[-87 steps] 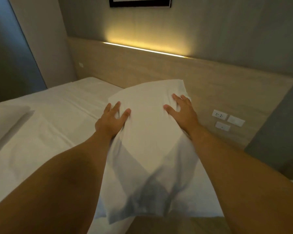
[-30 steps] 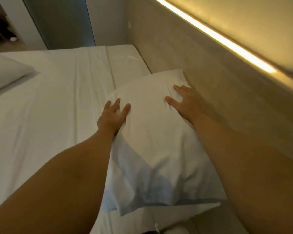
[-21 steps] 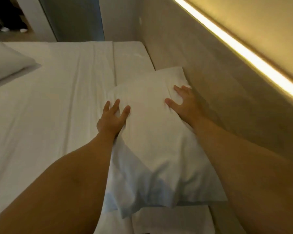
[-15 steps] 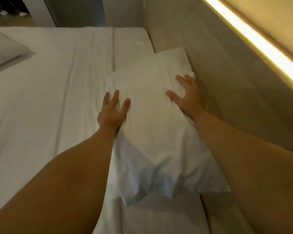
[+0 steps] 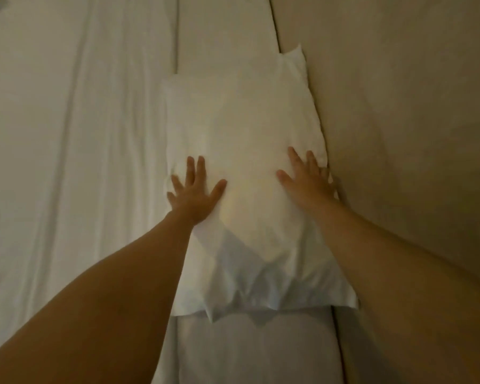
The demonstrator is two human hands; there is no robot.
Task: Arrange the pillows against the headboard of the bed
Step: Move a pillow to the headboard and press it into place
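- Against the headboard [image 5: 399,106], the pillow [image 5: 241,128] lies flat on the bed [image 5: 67,134].
- Our left hand [image 5: 194,189] and right hand [image 5: 305,184] press it, fingers spread.
- We judge this the settling step; next, fetch another pillow.

Bedroom: white-sheeted bed [image 5: 67,134] against a headboard [image 5: 399,106].

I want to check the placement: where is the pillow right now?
In the head view the pillow lies flat on the bed sheet, centre-right, its right edge along the headboard, with the left hand and right hand spread on it.
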